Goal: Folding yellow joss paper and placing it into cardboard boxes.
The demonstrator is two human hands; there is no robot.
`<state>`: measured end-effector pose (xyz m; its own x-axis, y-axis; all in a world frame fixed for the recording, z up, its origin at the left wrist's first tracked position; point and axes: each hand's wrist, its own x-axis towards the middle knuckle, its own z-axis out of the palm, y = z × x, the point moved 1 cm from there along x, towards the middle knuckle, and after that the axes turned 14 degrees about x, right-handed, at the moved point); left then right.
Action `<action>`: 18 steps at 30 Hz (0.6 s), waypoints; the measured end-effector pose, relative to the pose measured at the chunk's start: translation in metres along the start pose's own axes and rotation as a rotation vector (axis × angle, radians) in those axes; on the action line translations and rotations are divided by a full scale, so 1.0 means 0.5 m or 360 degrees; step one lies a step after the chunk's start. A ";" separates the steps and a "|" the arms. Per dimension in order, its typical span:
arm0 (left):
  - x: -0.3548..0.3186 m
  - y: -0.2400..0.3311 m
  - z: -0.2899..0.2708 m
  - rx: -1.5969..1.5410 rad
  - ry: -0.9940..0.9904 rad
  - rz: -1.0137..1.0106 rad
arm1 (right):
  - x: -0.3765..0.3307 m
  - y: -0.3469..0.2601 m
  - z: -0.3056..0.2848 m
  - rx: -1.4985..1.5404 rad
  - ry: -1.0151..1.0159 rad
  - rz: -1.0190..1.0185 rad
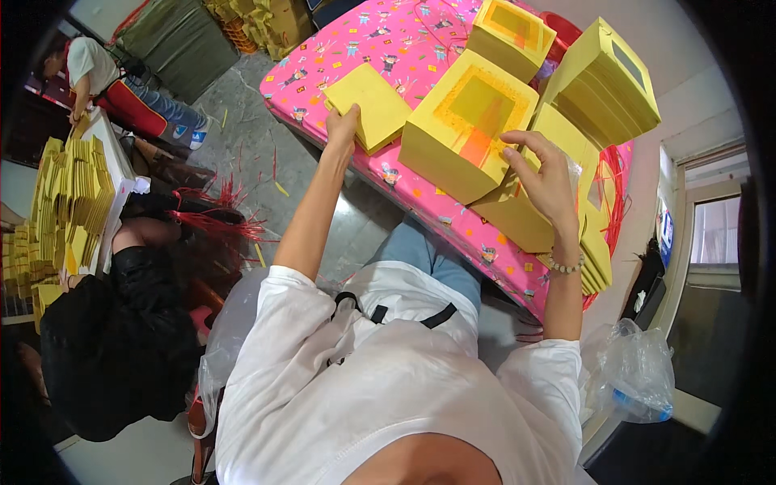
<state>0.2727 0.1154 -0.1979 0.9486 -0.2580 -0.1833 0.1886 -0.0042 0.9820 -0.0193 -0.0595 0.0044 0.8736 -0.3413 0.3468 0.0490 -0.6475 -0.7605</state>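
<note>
My left hand (343,128) grips the near left edge of a low stack of plain yellow paper (372,105), thumb on top and fingers around the side. The stack lies on the pink patterned mattress (311,77). My right hand (546,170) is beside a tall block of yellow paper (444,153) whose top sheet has an orange printed square (485,105). Its fingers are curled but apart, close to the block's right edge; whether they touch it I cannot tell. Under my right forearm lie more yellow paper stacks (517,210).
More yellow stacks (602,81) and a red basin (559,34) stand at the mattress's far right. Red strings (618,194) lie at its edge. A person in black (121,331) sits left by a table of yellow bundles (85,186); another person (97,73) stands behind. Plastic bags (634,372) hang right.
</note>
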 end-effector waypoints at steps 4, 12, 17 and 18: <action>-0.008 0.005 0.007 0.0258 0.0135 0.0037 | -0.007 0.003 0.000 0.0014 0.0009 0.0007; -0.021 0.037 0.012 0.1045 0.0440 0.0263 | -0.032 -0.009 0.028 -0.0222 -0.0132 -0.0006; -0.023 0.054 0.019 0.1281 0.0497 0.0327 | -0.042 0.005 0.043 -0.0350 -0.0051 -0.0152; -0.023 0.057 0.020 0.1410 0.0541 0.0328 | -0.042 0.008 0.044 -0.0356 -0.0040 -0.0179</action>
<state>0.2647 0.1083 -0.1675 0.9906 -0.0430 0.1298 -0.1176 -0.7523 0.6483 -0.0267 -0.0399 -0.0179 0.8806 -0.2435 0.4065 0.0406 -0.8159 -0.5767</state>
